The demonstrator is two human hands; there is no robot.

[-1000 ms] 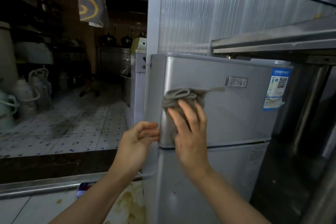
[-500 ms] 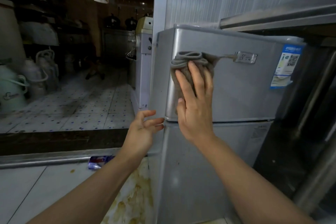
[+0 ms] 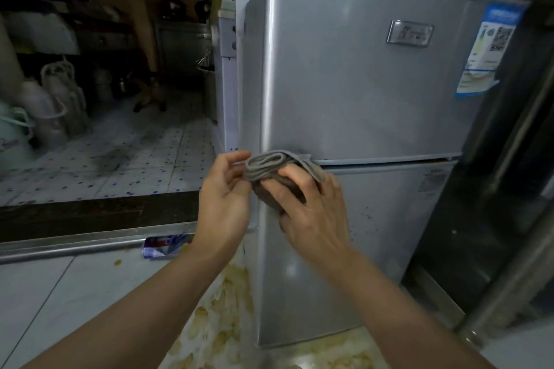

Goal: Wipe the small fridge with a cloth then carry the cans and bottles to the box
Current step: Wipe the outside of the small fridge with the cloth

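Note:
The small silver two-door fridge stands right in front of me on the floor. A folded grey cloth is pressed against its left front edge, at the seam between the upper and lower doors. My right hand grips the cloth from below and the right. My left hand is beside it, fingers touching the cloth's left end. A blue and red can lies on its side on the floor by the metal threshold, left of the fridge. No box is in view.
A stainless steel counter leg and a dark shelf stand to the right of the fridge. The floor by the fridge's base is stained yellow. Plastic jugs stand at the left in the tiled room beyond the threshold.
My right hand has drawn the cloth down the upper door's left edge to the door seam. My left hand has come up to touch the cloth. The view has tilted downward.

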